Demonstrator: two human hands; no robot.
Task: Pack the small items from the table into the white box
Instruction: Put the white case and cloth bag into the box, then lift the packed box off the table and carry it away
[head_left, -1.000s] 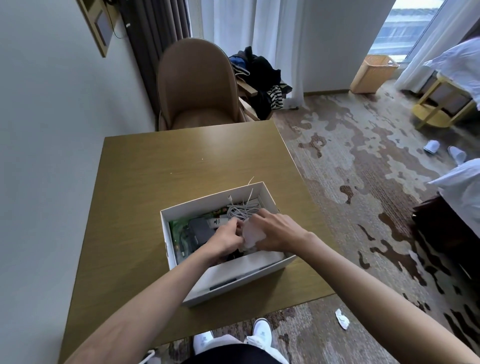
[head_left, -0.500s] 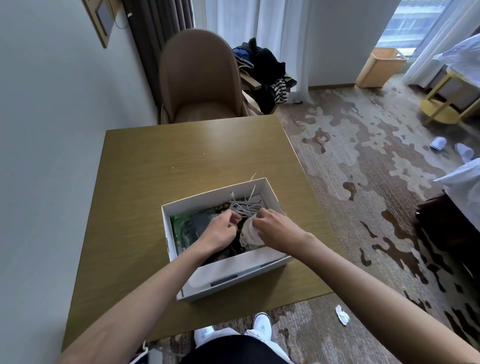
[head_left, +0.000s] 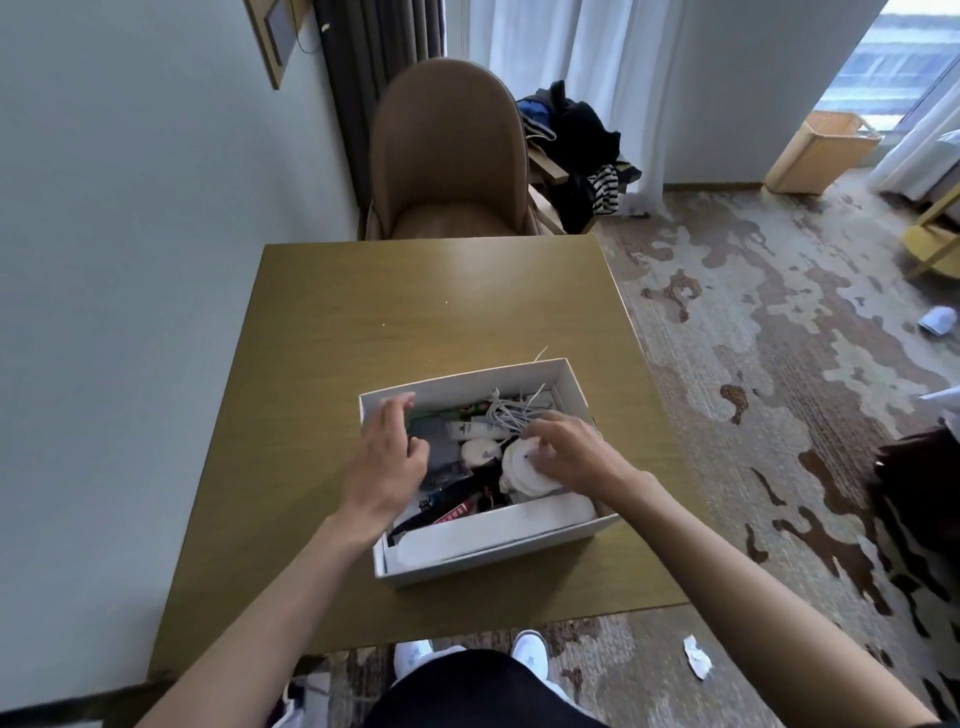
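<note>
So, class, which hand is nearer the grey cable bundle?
Right. The right hand is just beside the cable bundle, on its near side; the left hand hovers over the white box's left end, apart.

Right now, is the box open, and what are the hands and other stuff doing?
White cardboard box: open, no lid, nearly full.
Left hand: fingers relaxed, holding nothing, over the box.
Right hand: fingers curled on a round white object inside.
Grey cable bundle: coiled, in the box.
Brown padded chair: empty.
</note>
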